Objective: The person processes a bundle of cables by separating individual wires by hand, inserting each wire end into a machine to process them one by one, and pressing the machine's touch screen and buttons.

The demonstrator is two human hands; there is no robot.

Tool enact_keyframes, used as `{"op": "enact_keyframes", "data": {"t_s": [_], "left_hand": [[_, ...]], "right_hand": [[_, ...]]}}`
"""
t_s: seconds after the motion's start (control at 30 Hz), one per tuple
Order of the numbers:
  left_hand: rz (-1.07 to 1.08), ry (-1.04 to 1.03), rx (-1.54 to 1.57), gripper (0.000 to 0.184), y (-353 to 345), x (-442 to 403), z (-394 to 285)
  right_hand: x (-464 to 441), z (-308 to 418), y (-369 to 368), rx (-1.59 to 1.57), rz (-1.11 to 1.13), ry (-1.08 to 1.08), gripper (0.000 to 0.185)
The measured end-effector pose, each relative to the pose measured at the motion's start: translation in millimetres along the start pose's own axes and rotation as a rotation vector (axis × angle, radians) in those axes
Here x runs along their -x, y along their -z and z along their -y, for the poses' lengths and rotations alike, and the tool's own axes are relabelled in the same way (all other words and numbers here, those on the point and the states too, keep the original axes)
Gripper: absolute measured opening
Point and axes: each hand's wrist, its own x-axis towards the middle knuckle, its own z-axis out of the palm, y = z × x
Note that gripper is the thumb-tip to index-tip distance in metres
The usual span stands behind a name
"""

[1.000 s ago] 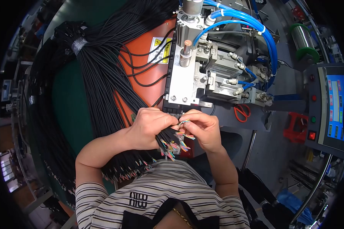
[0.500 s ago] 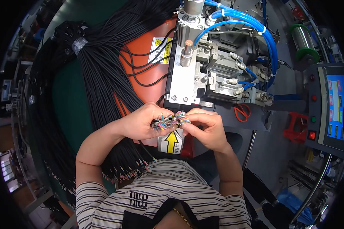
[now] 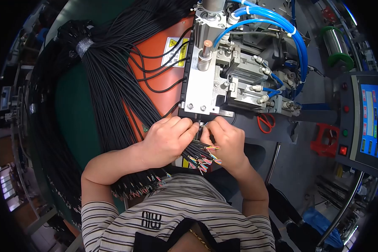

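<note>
My left hand (image 3: pixel 171 137) is closed around a bunch of black cables (image 3: pixel 193 148). Their stripped ends, with thin coloured wires (image 3: pixel 203 160), stick out below it toward the right. Its thumb and forefinger press together just under the front end of the metal machine block (image 3: pixel 198 90). Close beside them, my right hand (image 3: pixel 226 140) has its fingers curled in a pinch at the same spot. A small pale bit shows between the two hands' fingertips, too small to name. What the right fingers hold is hidden.
A large tied bundle of black cables (image 3: pixel 109 80) lies on the left over an orange machine cover (image 3: pixel 155 90). Several cables run into the block's side. Blue air hoses (image 3: pixel 300 50) arch behind. Red-handled scissors (image 3: pixel 265 123) and a control panel (image 3: pixel 367 122) are at right.
My left hand has turned over, so the coloured wire ends now point down and right instead of up. Both hands' fingertips have come to the block's front end.
</note>
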Motion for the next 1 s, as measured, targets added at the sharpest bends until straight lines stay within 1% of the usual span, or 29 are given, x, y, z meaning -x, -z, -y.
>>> {"op": "enact_keyframes", "data": {"t_s": [0.17, 0.27, 0.47, 0.57, 0.67, 0.77, 0.87, 1.0], "left_hand": [[0.067, 0.023, 0.016, 0.044, 0.7, 0.8, 0.3], [0.043, 0.015, -0.009, 0.035, 0.7, -1.9, 0.9], [0.034, 0.012, -0.023, 0.034, 0.2, -1.3, -0.2], [0.063, 0.024, 0.022, 0.043, 1.6, -0.8, 0.3], [0.058, 0.020, 0.019, 0.043, 0.8, -0.9, 0.8], [0.067, 0.031, 0.020, 0.044, 1.4, -1.6, 0.3], [0.069, 0.018, 0.021, 0.046, 2.8, -2.7, 0.6], [0.106, -0.030, -0.018, 0.046, 7.1, -4.2, -0.8]], "right_hand": [[4.5, -2.1, -1.9, -0.059, 0.029, -0.026, 0.008], [6.4, -2.4, -1.3, -0.090, 0.015, -0.027, 0.005], [10.4, -1.7, -6.2, -0.124, -0.029, -0.059, 0.005], [10.6, 0.6, -5.6, -0.131, -0.022, -0.089, 0.005], [9.9, -0.3, -4.0, -0.132, -0.003, -0.087, 0.006], [10.3, -0.9, -8.8, -0.129, -0.077, -0.061, 0.007], [12.4, -1.9, -8.3, -0.150, -0.053, -0.080, 0.007], [10.2, -3.2, -6.3, -0.104, -0.052, -0.031, 0.006]]}}
